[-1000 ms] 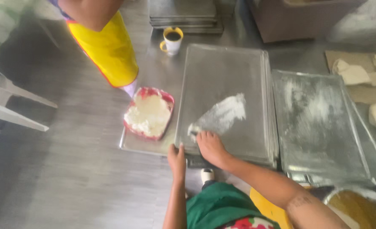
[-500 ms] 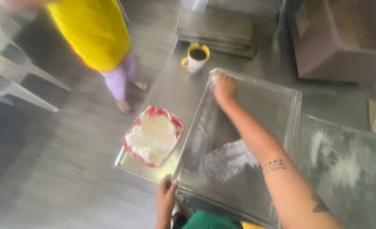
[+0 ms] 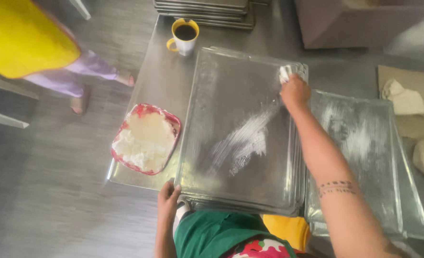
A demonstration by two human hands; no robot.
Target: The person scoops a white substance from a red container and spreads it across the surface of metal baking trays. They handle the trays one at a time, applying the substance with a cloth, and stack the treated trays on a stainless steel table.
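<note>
Right hand [image 3: 295, 91] at far right corner of the top metal tray [image 3: 240, 129], grip closed on a white lump [image 3: 285, 73] (probably fat; view soft). White smear [image 3: 243, 143] mid-tray. Left hand [image 3: 168, 196] grips the tray's near left corner, fingers curled on the rim. Red dish [image 3: 145, 138] of white fat lies left on the table [image 3: 161, 62]; yellow mug [image 3: 184, 34] far.

right hand [image 3: 295, 91] greasing baking tray [image 3: 231, 110], left hand [image 3: 168, 196] steadying

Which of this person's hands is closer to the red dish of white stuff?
Left. The left hand grips the near-left corner of the top baking tray, just below and right of the red dish. The right hand is across the tray at its far-right corner.
</note>
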